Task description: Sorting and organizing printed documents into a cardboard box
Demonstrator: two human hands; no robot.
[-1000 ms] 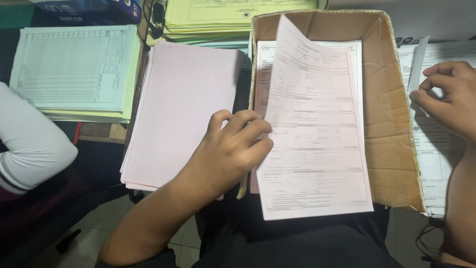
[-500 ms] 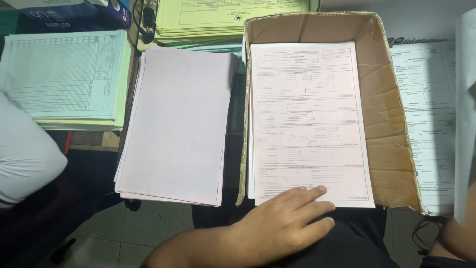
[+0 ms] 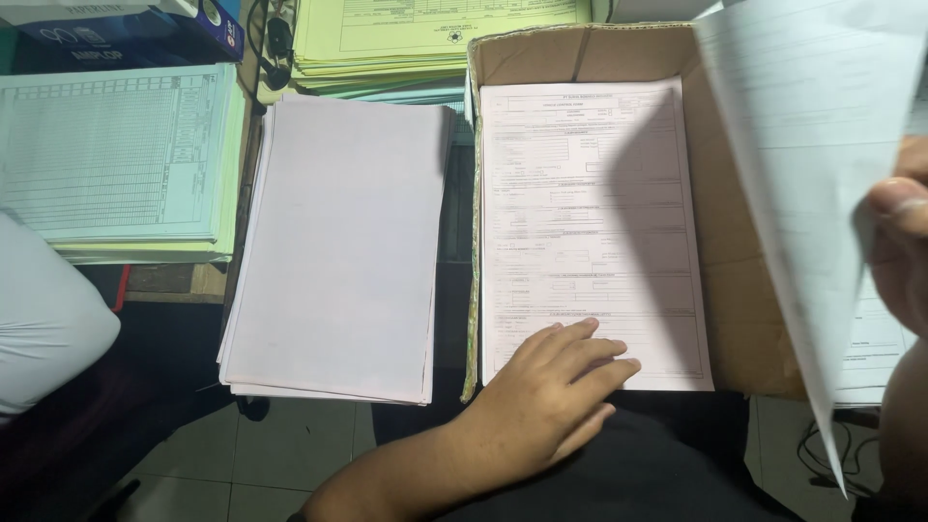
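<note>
The grip of the right hand (image 3: 904, 242) is closed on a white printed paper sheet (image 3: 822, 174), pinched at its edge between thumb and fingers and held raised and tilted, so that the sheet fans up and to the left of that grip and casts a shadow below. The left hand (image 3: 556, 387) is not clenched: it is laid flat, fingers spread, on the near end of a pale pink printed form (image 3: 590, 213). That form is seen lying flat as the top sheet inside a shallow brown cardboard box (image 3: 730, 280), stretching away from the left palm toward the far wall of the box. Judged from how things lie, one form is settled in the box, while the white sheet is held above the box's right side and has not been set down. Further white printed sheets (image 3: 870, 358) are glimpsed beneath the right hand, outside the box. To the left of the left hand, just beside the box, a stack of blank pale pink paper (image 3: 343, 242) rests on the surface, with a yellow paper stack (image 3: 387, 39) beyond it and a pale green ruled stack (image 3: 116, 145) further left.
</note>
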